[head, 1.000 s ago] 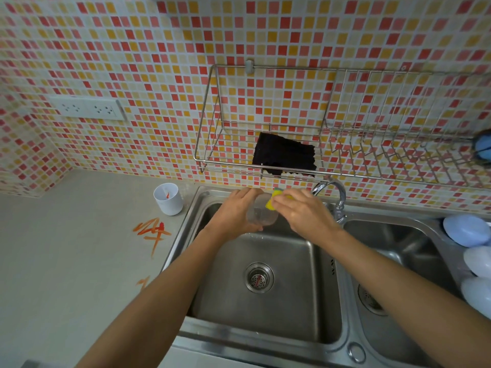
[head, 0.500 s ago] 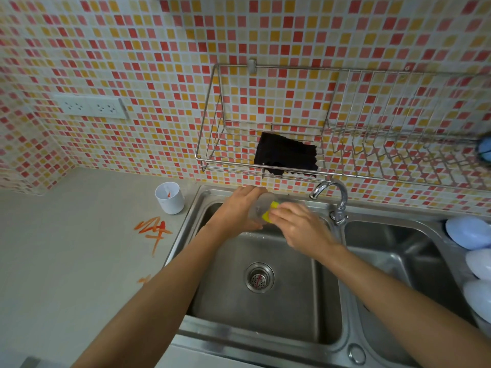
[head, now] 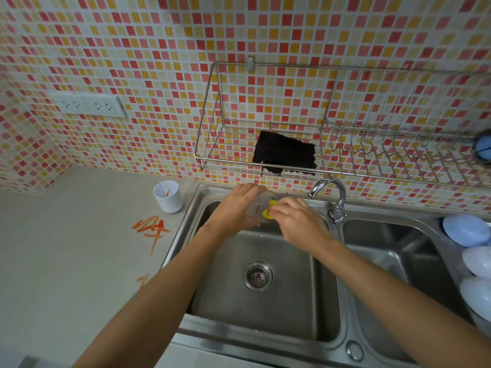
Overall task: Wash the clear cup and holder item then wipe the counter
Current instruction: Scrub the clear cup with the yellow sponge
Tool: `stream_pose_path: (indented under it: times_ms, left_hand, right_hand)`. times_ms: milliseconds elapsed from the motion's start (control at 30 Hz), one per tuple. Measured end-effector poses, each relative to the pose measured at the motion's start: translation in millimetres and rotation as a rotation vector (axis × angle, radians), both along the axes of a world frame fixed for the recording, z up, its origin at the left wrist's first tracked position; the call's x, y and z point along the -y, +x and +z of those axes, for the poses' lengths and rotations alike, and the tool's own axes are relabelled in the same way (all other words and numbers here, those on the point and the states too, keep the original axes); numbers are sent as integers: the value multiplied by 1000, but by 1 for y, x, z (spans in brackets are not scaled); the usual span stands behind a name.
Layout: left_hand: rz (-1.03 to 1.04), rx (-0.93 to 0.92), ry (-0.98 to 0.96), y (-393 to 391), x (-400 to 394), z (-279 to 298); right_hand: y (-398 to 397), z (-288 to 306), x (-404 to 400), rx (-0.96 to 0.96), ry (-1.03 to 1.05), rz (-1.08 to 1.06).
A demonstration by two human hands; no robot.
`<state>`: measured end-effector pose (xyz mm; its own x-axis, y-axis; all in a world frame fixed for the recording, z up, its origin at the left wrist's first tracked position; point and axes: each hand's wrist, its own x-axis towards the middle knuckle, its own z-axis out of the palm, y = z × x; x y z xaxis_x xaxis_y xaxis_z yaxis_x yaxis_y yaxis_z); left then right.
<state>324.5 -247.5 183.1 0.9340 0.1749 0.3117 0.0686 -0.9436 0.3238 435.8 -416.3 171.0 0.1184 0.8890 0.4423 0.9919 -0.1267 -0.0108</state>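
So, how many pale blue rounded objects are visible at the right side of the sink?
3, stacked along the right edge: top one, middle one, lowest one. More may be hidden beyond the frame edge.

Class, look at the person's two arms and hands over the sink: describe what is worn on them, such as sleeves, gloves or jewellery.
Nothing is worn. The left hand and the right hand are bare, without gloves. No ring, watch or bracelet shows on the sides in view. Both forearms are bare up to the frame's edge, with no sleeve in sight.
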Motion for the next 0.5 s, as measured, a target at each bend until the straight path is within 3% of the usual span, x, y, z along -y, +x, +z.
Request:
stream_pose_path:
  times_ms: [167, 333, 500]
  left_hand:
    - [-43, -28, -58, -1, -3, 2]
    - [-4, -8, -118, -4, 0, 0]
    - [101, 96, -206, -6, 1, 1]
  right_hand:
    - [-19, -7, -1, -94, 58, 36]
    - [-10, -3, -5, 13, 64, 51]
    - [-6, 9, -10, -14, 136, -17]
